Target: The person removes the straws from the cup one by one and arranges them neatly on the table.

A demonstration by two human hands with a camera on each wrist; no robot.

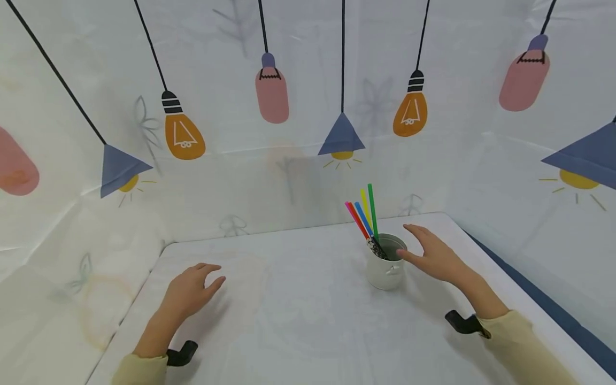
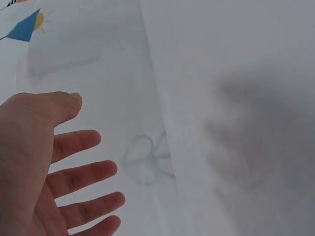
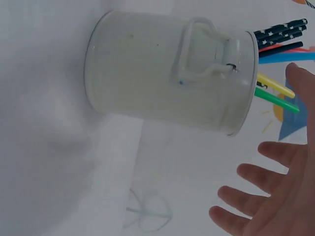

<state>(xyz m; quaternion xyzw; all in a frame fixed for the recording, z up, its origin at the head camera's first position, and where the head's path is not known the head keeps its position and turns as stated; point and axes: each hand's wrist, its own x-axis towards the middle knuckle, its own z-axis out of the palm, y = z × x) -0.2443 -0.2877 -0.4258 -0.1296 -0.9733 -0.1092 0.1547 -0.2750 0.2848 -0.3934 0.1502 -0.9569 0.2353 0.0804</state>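
While the left hand [image 1: 189,290] hovers over the left part of the white table [image 1: 298,326], its fingers spread apart, the right hand [image 1: 435,258], fingers likewise apart, is beside the rim of a pale cup [image 1: 384,275], though contact cannot be told. The cup stands upright toward the table's far right, coloured sticks [image 1: 372,209] leaning in it, before a cloth [image 1: 231,187] printed with lamps [image 1: 340,136].

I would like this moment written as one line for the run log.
left hand: over white table, holding nothing | right hand: beside cup, not gripping | cup: upright on table, containing coloured sticks
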